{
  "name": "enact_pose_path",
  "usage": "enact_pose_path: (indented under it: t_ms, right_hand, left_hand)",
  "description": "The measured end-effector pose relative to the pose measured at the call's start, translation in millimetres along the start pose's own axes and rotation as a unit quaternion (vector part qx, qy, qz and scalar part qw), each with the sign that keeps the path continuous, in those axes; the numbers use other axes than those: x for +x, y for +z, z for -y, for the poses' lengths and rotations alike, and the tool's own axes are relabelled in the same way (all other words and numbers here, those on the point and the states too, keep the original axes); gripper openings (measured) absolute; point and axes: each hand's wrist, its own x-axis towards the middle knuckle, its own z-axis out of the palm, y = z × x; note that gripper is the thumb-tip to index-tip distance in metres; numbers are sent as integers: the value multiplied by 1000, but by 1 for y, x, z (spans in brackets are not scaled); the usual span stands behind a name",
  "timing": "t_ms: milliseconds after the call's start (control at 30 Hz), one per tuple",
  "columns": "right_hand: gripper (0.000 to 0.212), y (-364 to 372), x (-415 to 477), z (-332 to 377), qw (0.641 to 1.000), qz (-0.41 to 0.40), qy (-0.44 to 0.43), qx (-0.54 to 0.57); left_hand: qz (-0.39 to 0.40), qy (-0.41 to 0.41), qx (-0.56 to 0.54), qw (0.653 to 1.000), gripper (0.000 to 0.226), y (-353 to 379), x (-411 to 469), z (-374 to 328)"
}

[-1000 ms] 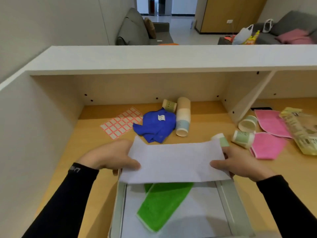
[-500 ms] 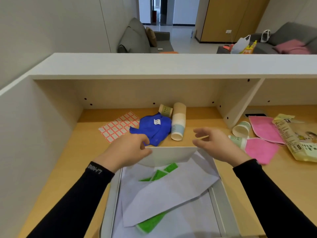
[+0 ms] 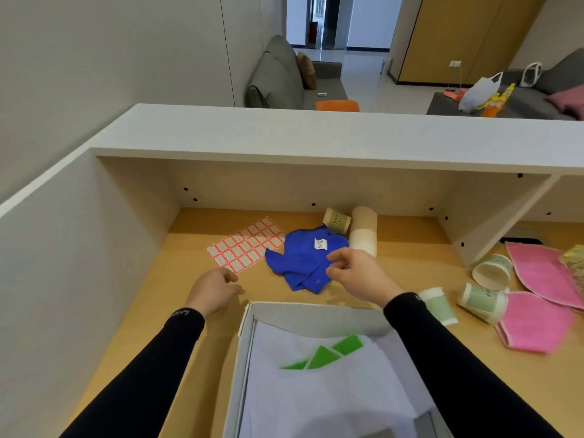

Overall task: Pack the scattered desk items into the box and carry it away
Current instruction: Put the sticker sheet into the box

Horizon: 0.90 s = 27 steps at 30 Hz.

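where paper (image 3: 331, 403) lies, green cloth (image 3: 324, 355) peeks

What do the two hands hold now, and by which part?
Nothing. The left hand hangs beside the label sheet; the right hand hovers over the blue cloth.

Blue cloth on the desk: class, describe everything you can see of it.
The blue cloth is soft, crumpled fabric in bright royal blue, with a small white label on top. It lies in a loose heap on the wooden desk, beyond the box. Its left edge reaches the sticker sheet, and its far right corner comes up to the cup stack. The right hand hovers at its right side and hides part of it; whether they touch is unclear.
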Motion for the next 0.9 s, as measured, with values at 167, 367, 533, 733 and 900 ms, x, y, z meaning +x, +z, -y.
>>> enact_pose_path:
  t_ms: [167, 367, 533, 733, 900]
  right_hand:
    - [34, 31, 41, 27, 999, 45, -9, 2]
    - [32, 59, 112, 49, 998, 61, 5, 13]
    - [38, 74, 170, 53, 997, 45, 43, 46]
    - [28, 97, 213, 48, 984, 93, 151, -3]
    - [38, 120, 229, 38, 981, 52, 130, -134]
  left_hand:
    - [-26, -60, -126, 990, 40, -6, 36, 21]
    - [-52, -178, -319, 929, 48, -13, 79, 39]
    - [-60, -212, -398, 890, 44, -8, 101, 38]
    - [-54, -186, -414, 889, 24, -2, 111, 37]
    - [-44, -192, -468, 862, 18, 3, 115, 35]
